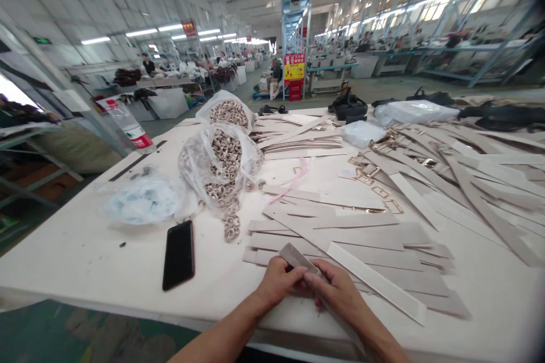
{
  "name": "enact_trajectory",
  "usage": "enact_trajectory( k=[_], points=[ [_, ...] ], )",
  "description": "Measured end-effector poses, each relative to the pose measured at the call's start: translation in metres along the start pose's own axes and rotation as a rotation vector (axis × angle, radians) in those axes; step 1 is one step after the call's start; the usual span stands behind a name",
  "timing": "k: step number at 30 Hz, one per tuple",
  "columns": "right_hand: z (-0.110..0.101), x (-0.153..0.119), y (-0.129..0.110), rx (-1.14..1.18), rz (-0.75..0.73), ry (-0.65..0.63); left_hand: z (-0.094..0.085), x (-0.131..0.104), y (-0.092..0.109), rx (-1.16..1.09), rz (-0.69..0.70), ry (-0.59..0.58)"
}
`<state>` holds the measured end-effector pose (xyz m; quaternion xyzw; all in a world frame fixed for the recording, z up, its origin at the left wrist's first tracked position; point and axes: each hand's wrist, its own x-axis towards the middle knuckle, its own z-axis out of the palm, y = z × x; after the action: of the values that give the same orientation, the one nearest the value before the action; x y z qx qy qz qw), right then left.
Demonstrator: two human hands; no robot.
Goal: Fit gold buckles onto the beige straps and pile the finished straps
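At the table's near edge my left hand [281,279] and my right hand [332,285] meet, thumbs close together, both closed on one grey-beige strap [293,254]. Its end sticks up past my left fingers, and its length hangs down under my right wrist. A small loop appears to sit around the strap between my thumbs, but the fingers mostly hide it. Just beyond my hands lie several flat grey straps [361,238] in an overlapping row. One paler strip [377,283] rests across them to the right.
Left of centre, open plastic bags [187,161] hold many small strap loops [225,153], some spilled [232,228]. A phone [179,254], a clear bag [140,201] and a bottle [135,131] stand or lie left. Metal rectangular buckles [381,193] and more straps [477,181] lie right.
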<state>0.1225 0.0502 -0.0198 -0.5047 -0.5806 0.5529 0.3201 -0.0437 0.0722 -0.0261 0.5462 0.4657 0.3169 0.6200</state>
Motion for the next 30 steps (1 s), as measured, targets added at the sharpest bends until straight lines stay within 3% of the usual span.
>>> enact_trajectory(
  k=[13, 18, 22, 27, 30],
  points=[
    [-0.001, -0.002, 0.008, -0.065, -0.028, 0.014, -0.001, -0.007, -0.002, 0.041, 0.038, -0.068],
    [0.002, -0.004, 0.006, -0.027, -0.061, 0.054, -0.003, -0.004, -0.003, 0.033, 0.006, -0.054],
    [-0.002, -0.007, -0.006, 0.081, -0.036, 0.064, 0.001, 0.001, 0.012, -0.040, -0.090, -0.140],
    [-0.035, -0.022, -0.037, 0.102, -0.063, 0.108, 0.009, 0.013, 0.047, -0.104, -0.058, -0.320],
    [-0.070, -0.036, -0.038, 0.032, -0.048, 0.237, 0.003, 0.044, 0.071, 0.061, 0.012, -0.396]
  ],
)
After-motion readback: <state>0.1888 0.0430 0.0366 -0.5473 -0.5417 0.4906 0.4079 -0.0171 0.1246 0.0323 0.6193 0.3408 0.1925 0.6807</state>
